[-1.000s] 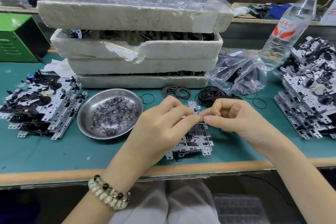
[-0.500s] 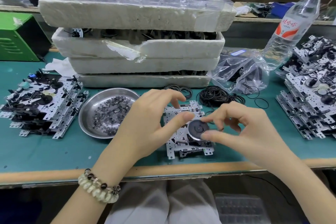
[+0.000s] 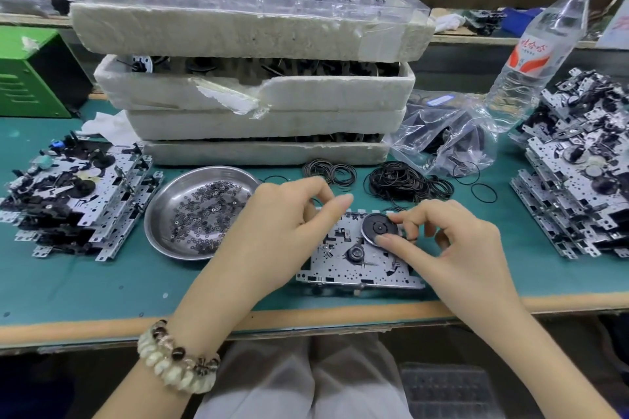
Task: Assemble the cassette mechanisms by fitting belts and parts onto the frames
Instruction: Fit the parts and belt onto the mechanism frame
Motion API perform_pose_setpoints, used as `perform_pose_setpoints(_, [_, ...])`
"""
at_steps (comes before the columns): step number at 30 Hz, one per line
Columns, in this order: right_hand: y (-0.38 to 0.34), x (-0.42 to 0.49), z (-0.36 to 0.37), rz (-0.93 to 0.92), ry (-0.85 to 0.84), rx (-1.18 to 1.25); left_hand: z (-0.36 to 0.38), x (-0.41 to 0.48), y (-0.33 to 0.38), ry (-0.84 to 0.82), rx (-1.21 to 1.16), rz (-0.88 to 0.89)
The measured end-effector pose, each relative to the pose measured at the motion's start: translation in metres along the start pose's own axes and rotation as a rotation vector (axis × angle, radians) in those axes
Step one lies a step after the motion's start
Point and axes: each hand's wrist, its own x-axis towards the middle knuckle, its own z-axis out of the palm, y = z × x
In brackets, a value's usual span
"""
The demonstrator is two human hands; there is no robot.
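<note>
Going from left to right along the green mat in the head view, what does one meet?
First the left stack of frames, metal dish, left hand, black wheel, right hand, right stack of frames.
</note>
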Motion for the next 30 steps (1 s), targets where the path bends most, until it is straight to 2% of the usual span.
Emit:
perform_pose_setpoints(4, [-0.002,-0.003,0.007,0.025,0.073,-0.030,0.007,0.016,0.011,0.025,0.214,0.026])
perform_pose_setpoints(9, [-0.007,-0.009,0.016,0.059,0.153,-0.130,0.017,0.039,0.029,-0.019,0.248,0.001])
perform_pose_setpoints(12, [-0.011,-0.012,0.016,0.089,0.132,-0.153,0.021,0.051,0.033,-0.124,0.309,-0.068])
perform_pose_setpoints(17, [-0.029,-0.023,0.021,0.103,0.055,-0.137,0.019,0.064,0.029,-0.274,0.201,-0.164])
perform_pose_setpoints(21, [-0.047,-0.030,0.034,0.033,0.026,-0.161,0.020,0.070,0.030,-0.302,0.195,-0.174])
perform_pose_setpoints(30, [-0.052,-0.027,0.032,-0.222,-0.043,-0.467,0.021,0.069,0.025,-0.310,0.112,-0.162])
